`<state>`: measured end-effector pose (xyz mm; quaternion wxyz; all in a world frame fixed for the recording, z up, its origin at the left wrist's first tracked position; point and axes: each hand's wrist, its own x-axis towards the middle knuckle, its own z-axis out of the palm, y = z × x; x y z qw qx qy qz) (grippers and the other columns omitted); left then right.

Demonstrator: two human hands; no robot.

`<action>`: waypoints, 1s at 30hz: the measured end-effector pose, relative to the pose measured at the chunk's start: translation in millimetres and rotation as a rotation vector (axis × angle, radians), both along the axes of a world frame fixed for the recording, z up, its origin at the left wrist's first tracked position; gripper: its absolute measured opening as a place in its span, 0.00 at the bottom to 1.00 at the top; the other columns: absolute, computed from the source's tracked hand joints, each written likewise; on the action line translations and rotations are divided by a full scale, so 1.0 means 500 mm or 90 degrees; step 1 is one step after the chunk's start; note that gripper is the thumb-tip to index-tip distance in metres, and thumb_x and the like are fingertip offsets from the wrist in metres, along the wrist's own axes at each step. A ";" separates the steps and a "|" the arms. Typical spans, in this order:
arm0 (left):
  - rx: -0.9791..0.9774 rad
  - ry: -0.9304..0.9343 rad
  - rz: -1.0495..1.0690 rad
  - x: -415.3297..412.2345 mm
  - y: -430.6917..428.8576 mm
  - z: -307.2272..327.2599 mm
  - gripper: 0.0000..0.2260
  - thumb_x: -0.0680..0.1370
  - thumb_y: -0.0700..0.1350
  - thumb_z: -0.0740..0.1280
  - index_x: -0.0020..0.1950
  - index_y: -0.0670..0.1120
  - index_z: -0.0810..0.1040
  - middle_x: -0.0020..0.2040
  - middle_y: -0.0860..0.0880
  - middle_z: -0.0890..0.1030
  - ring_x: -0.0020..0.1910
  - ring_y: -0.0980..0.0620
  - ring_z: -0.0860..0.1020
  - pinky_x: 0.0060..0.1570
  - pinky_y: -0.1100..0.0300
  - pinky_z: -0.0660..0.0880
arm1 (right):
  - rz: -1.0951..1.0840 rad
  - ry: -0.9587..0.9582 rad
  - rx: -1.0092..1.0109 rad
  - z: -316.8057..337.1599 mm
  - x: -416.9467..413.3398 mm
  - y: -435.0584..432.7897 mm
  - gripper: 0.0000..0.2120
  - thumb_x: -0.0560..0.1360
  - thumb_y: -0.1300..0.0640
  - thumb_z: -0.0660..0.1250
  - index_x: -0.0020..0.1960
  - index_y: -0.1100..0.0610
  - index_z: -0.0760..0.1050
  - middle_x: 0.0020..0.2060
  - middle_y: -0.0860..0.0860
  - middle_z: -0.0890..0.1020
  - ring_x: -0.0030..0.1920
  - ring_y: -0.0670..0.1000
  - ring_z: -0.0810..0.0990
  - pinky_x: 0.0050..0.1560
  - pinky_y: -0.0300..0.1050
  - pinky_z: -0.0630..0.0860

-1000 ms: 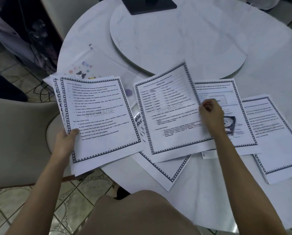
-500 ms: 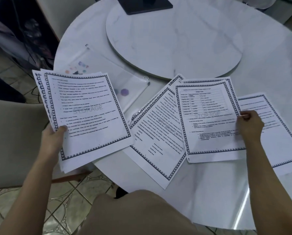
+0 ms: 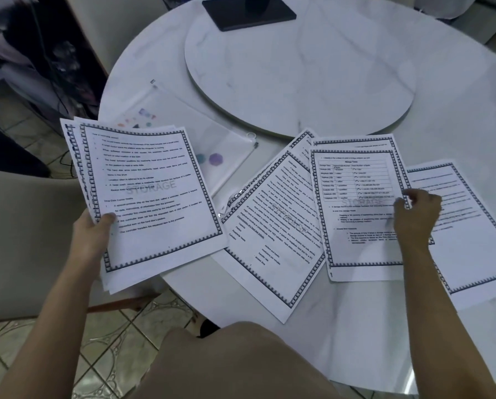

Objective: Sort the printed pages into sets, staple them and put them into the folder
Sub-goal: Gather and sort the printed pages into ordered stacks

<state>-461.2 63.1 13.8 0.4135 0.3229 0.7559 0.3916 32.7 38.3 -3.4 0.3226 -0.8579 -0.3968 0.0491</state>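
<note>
Marble table, round, carries a raised turntable at its centre. Bordered pages lie overlapping along its near edge. Over the left edge the left hand grips a fanned stack, thumb on top, partly covering the clear folder. At the charted page, the right hand pinches its right edge.

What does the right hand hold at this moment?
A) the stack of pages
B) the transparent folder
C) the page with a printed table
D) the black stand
C: the right hand pinches the right edge of the page with a printed table.
</note>
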 end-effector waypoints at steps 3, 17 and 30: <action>0.000 0.001 -0.004 0.002 0.001 0.001 0.15 0.80 0.39 0.57 0.68 0.42 0.69 0.67 0.42 0.73 0.64 0.41 0.72 0.61 0.50 0.68 | 0.071 0.059 0.009 0.000 -0.067 0.024 0.11 0.75 0.65 0.63 0.57 0.65 0.74 0.58 0.66 0.70 0.58 0.62 0.72 0.58 0.45 0.68; -0.017 0.013 -0.032 -0.004 0.001 0.006 0.15 0.80 0.39 0.57 0.67 0.42 0.69 0.67 0.42 0.73 0.64 0.41 0.72 0.59 0.50 0.68 | 0.338 0.121 -0.076 -0.053 -0.322 0.069 0.17 0.76 0.60 0.64 0.63 0.64 0.71 0.60 0.59 0.70 0.61 0.55 0.72 0.63 0.41 0.68; 0.023 0.016 -0.035 -0.032 0.009 0.024 0.15 0.80 0.39 0.58 0.66 0.42 0.71 0.65 0.42 0.75 0.62 0.42 0.74 0.63 0.48 0.69 | 0.541 -0.020 -0.139 -0.068 -0.352 0.094 0.22 0.74 0.58 0.67 0.65 0.64 0.69 0.62 0.59 0.71 0.62 0.57 0.69 0.64 0.48 0.69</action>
